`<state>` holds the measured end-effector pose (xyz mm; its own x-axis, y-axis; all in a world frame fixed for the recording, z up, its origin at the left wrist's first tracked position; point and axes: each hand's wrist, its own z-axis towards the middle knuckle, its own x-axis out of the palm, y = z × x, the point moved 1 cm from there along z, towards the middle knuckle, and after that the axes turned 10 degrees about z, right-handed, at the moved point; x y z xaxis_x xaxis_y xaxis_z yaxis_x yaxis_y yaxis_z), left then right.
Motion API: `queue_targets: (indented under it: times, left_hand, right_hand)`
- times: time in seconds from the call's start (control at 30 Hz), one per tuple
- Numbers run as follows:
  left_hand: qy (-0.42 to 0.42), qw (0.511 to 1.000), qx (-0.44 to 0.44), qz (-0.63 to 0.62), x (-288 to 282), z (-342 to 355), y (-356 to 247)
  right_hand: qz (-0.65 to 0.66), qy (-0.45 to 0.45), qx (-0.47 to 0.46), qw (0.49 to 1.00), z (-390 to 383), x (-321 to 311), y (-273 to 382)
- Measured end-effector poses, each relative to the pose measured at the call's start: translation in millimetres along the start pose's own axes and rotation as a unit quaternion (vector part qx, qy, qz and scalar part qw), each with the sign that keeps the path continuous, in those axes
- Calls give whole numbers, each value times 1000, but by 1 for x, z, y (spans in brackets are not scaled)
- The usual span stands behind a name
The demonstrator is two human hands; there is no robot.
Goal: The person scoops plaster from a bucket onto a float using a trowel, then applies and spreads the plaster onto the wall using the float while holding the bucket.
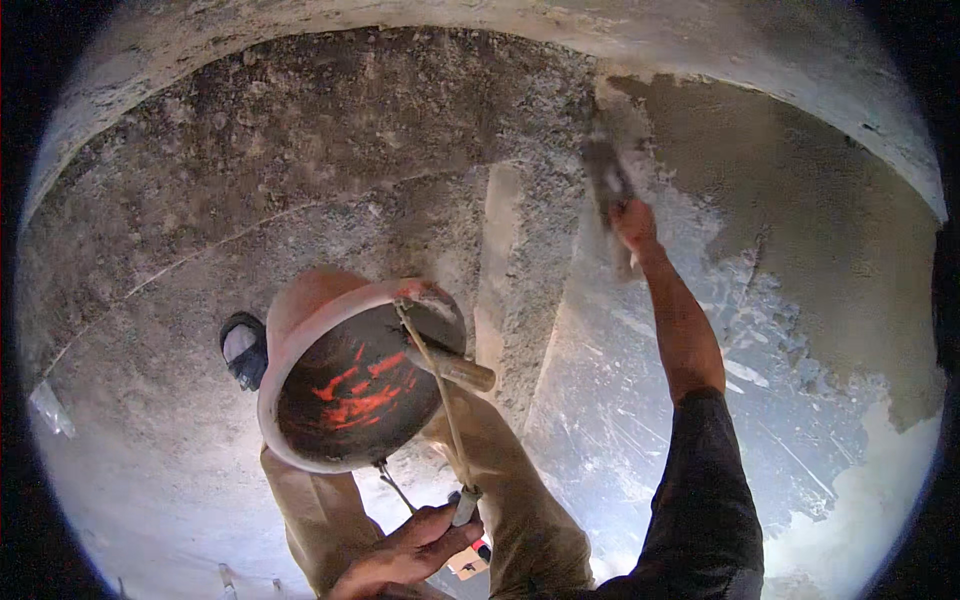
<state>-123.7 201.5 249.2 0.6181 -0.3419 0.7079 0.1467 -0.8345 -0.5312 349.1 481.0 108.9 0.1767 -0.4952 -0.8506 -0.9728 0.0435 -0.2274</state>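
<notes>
A red-rimmed bucket (300, 300) with a dark inside and red streaks hangs tilted over my legs, a wooden-handled tool (465, 372) in it. My left hand (415, 550) is closed around the grey grip (465, 505) on its cord handle. My right hand (632, 225) reaches forward, closed on a flat, dark trowel (608, 170), blurred, against the rough surface at the border of a smoother, damp-looking grey mortar layer (800, 230). Whether mortar is on the trowel I cannot tell.
A curved pale edge (760, 40) runs across the top. Rough dark ground (180, 180) spreads on the left, with a pale scratched area (760, 430) at the right. A dark shoe (243, 350) shows left of the bucket, and khaki trouser legs (530, 530) below it.
</notes>
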Motion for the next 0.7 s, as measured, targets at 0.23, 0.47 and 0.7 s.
queue_targets:
  times: [0.23,0.47,0.7]
  left_hand:
    - [-1,998,-15,-57,19,-6,0]
    - [11,993,-19,-115,56,-42,-42]
    - [-12,994,-10,-106,82,-105,-96]
  right_hand:
    - [-181,-6,-74,981,-95,-79,-33]
    - [-175,-27,50,983,-127,-74,-71]
    - [-122,470,102,868,-391,-40,-124]
